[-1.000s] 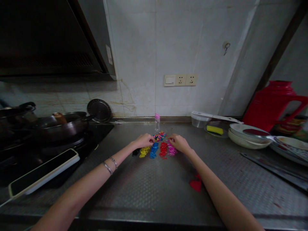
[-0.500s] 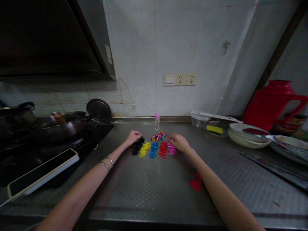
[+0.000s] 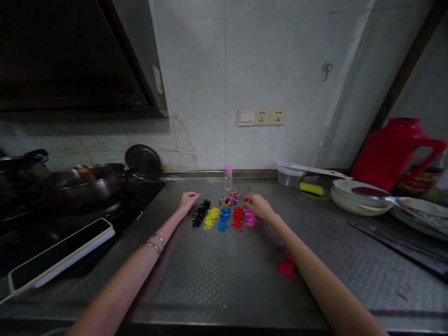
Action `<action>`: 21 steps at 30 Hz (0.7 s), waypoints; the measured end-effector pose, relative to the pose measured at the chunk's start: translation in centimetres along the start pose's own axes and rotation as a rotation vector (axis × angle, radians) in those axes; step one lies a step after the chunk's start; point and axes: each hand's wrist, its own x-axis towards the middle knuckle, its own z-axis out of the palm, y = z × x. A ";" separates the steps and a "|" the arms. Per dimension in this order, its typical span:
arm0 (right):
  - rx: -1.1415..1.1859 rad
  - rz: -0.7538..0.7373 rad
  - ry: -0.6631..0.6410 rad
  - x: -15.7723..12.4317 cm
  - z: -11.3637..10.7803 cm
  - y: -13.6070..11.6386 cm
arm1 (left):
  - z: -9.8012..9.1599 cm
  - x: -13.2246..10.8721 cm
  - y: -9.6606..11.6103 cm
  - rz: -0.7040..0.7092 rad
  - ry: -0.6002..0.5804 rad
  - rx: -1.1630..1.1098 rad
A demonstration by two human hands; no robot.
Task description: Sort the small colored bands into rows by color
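Observation:
Small coloured bands lie sorted in rows on the steel counter (image 3: pixel 224 270): a black pile (image 3: pixel 200 214), a yellow pile (image 3: pixel 211 217), a blue pile (image 3: pixel 223 218), a red pile (image 3: pixel 238 218) and a pink pile (image 3: pixel 249 218). Behind them sits a mixed-colour heap (image 3: pixel 230 199). My left hand (image 3: pixel 188 201) rests just left of the black pile, fingers loosely curled, nothing seen in it. My right hand (image 3: pixel 256 206) is beside the pink pile, fingertips pinched at the edge of the mixed heap.
A small clear bottle with a pink cap (image 3: pixel 228 177) stands behind the heap. A wok (image 3: pixel 87 184) and a phone (image 3: pixel 59 254) are on the left. Bowls (image 3: pixel 357 198), a sponge (image 3: pixel 312 188) and a red jug (image 3: pixel 395 149) are on the right. A red heart shape (image 3: pixel 285 268) lies near my right forearm.
My left hand moved left from the mixed heap to the black pile, then drew back a little from it. My right hand stayed by the pink pile.

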 end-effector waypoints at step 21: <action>-0.072 -0.068 -0.100 4.1 2.0 -0.6 | 0.2 0.4 -0.9 0.013 -0.043 0.047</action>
